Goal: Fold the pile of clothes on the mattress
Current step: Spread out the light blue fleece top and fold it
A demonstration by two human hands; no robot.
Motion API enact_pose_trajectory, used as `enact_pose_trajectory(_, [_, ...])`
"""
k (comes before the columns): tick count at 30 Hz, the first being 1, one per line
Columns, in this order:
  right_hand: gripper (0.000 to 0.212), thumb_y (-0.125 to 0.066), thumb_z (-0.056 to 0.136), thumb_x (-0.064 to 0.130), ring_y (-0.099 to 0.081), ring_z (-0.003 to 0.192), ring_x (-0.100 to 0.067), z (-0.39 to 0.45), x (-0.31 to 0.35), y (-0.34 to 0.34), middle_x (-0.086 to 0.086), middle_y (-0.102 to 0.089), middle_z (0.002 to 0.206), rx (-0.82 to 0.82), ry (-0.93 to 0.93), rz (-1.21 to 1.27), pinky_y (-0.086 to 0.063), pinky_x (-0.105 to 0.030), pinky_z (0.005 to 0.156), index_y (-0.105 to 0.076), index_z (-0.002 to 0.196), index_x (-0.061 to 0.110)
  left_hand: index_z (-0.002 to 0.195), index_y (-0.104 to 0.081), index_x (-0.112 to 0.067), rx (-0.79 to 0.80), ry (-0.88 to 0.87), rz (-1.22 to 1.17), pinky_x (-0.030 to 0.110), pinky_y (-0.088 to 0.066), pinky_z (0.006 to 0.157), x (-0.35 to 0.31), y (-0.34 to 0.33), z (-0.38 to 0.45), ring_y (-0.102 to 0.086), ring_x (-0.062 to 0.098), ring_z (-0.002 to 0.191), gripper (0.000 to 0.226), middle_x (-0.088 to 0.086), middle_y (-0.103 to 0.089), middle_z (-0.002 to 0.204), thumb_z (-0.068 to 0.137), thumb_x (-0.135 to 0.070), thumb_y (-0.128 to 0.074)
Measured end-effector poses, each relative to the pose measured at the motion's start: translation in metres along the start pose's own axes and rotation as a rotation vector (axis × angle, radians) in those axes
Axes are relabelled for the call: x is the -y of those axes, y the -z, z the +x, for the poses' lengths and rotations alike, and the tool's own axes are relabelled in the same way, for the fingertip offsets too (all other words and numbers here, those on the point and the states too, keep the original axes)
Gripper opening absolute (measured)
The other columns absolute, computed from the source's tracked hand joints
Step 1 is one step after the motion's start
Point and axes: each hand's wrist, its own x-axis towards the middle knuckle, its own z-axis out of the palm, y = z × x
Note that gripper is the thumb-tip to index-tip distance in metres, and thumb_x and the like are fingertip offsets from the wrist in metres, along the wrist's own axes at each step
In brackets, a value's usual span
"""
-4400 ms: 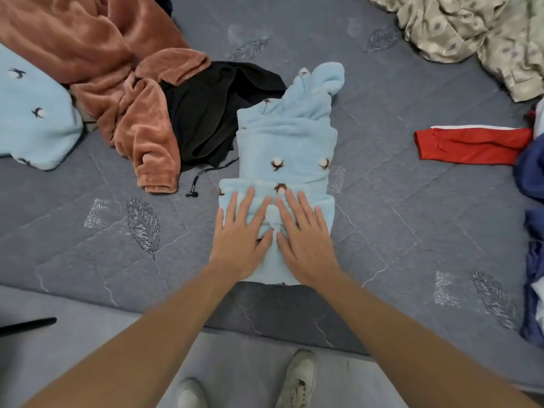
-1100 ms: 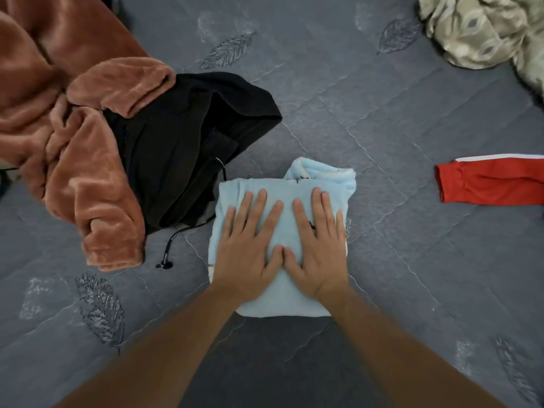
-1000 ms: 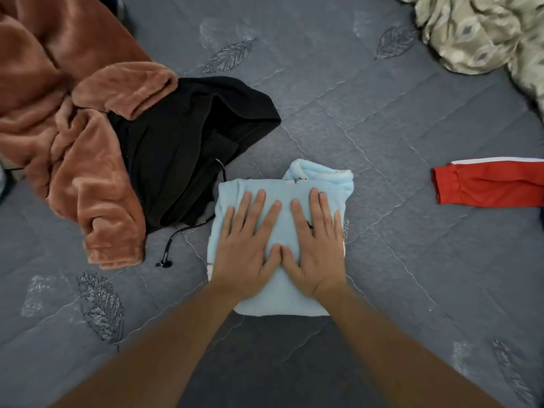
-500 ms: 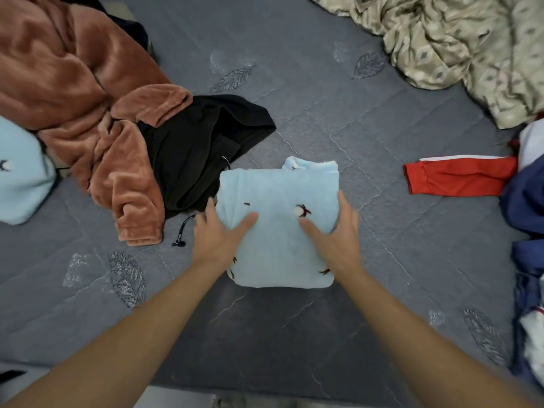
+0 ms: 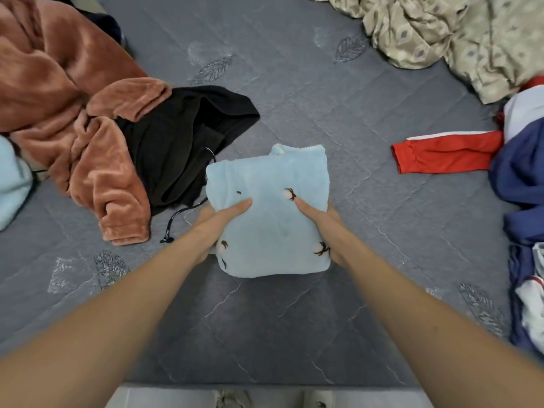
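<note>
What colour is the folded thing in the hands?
Light blue with small brown-and-white sprigs, seen in the head view: the folded garment.

A patterned beige sheet (image 5: 459, 33) lies crumpled far right; possibly shoes (image 5: 232, 399) at the bottom edge.

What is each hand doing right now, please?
Left hand: grips the left side of the folded blue garment, thumb on top.
Right hand: grips its right side, thumb on top.

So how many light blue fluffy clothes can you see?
2: the folded light blue garment gripped by both hands in the middle, and another light blue piece at the far left edge, partly cut off. More may be hidden.
</note>
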Motion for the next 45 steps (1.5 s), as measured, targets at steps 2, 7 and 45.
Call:
enact_pose_trajectory(2, [0.047,-0.084,0.082,0.053,-0.076,0.101,-0.017,-0.005,-0.002,0.009,0.008,-0.079,0.11,-0.023,-0.01,0.013,-0.061,-0.042,0.09,-0.065,0.122,0.037,0.121,-0.069,-0.029,0.001,0.0,0.007,0.024,-0.054,0.053,0.003,-0.008,-0.005,-0.077,0.012,0.083,0.043,-0.008,-0.08,0.102,0.084,-0.048,-0.081])
enact_pose_trajectory(7, [0.05,-0.084,0.083,0.051,-0.076,0.102,-0.017,-0.034,-0.008,0.065,0.006,-0.078,0.113,-0.086,-0.02,0.02,-0.06,-0.045,0.095,-0.067,0.126,0.031,0.121,-0.069,-0.027,0.023,-0.036,-0.014,0.028,-0.062,0.071,0.013,-0.07,-0.018,-0.077,0.013,0.094,0.042,-0.008,-0.08,0.105,0.083,-0.039,-0.084])
enact_pose_trajectory(45, [0.061,-0.033,0.105,0.037,-0.003,0.161,-0.02,-0.108,-0.115,0.353,-0.001,-0.011,0.174,-0.617,0.519,-1.195,-0.014,-0.051,0.128,-0.027,0.164,0.024,0.164,-0.021,-0.035,0.074,-0.851,1.21,0.049,-0.005,0.13,0.099,-0.449,-0.056,0.005,0.019,0.16,0.06,0.0,-0.007,0.174,0.106,-0.051,-0.016])
